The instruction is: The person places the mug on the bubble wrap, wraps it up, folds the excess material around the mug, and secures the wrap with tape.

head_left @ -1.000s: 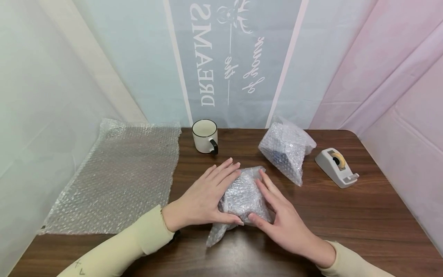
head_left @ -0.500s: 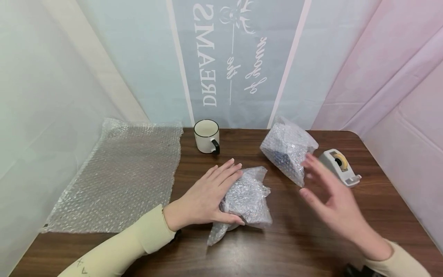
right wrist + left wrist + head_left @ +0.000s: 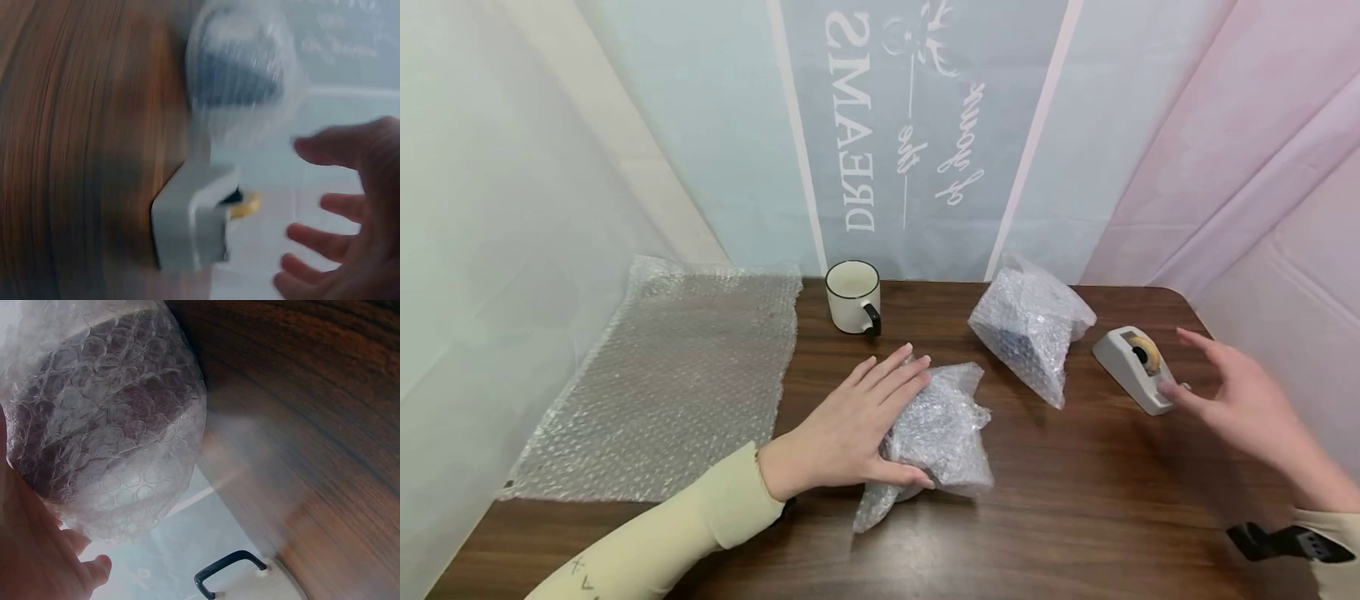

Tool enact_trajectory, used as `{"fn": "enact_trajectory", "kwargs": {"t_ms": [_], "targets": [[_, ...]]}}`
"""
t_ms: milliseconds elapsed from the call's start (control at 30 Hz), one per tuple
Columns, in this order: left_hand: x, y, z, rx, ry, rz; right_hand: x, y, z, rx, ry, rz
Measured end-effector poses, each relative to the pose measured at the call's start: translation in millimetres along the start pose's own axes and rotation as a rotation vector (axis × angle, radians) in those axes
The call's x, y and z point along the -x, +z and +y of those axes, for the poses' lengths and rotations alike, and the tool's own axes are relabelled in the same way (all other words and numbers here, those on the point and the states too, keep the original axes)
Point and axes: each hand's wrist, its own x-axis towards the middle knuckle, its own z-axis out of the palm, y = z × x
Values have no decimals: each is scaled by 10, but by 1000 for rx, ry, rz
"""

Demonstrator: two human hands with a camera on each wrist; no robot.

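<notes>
Lying across the left side of the near bundle [image 3: 946,435], the left hand [image 3: 850,425] has its fingers extended, resting on the wrap rather than gripping it. The near bundle sits on the bench [image 3: 1060,525]; a dark shape shows through its film in the left wrist view, but what it is cannot be told. Wrapping there looks mostly done: the film goes round, yet a loose flap [image 3: 874,507] sticks out on the near bundle's near side and no tape is visible, so securing it seems left. The left hand hides some folds.

Well to the near bundle's right, the right hand [image 3: 1243,400] is spread and holds nothing, just beside the tape dispenser [image 3: 1123,367] with its yellowish roll [image 3: 1150,357]. Left of the near bundle lies a flat sheet of bubble wrap [image 3: 685,392], apparently unused. Beyond the near bundle and to its right, a second bundle [image 3: 1026,321] appears already wrapped; its pointed corner juts toward the dispenser's route and could be brushed. Beyond the near bundle and leftward, a white mug [image 3: 850,302] stands upright, bare of wrap. Farthest, a printed cloth [image 3: 962,242] hangs behind.
</notes>
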Motion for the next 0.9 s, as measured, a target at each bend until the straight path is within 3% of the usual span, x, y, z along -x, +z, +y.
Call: {"fn": "enact_trajectory", "kwargs": {"t_ms": [100, 200, 367, 500, 600, 667, 833, 900], "targets": [[4, -2, 6, 4, -3, -12, -3, 30, 171, 0, -14, -87], [4, -1, 4, 4, 0, -5, -20, 57, 257, 6, 24, -152], [-3, 6, -3, 9, 21, 20, -35, 90, 353, -71, 67, -183], [-10, 13, -4, 8, 30, 25, -18, 139, 414, -230, 72, -137], [-11, 15, -5, 3, 28, 18, 0, 178, 428, -291, 75, -77], [-9, 14, -7, 0, 25, 13, 8, 196, 423, -271, 82, -45], [0, 8, -11, -3, 19, 8, 19, 204, 367, -108, 78, 57], [2, 6, -11, -1, 16, 6, 33, 191, 338, -113, 111, 85]]}}
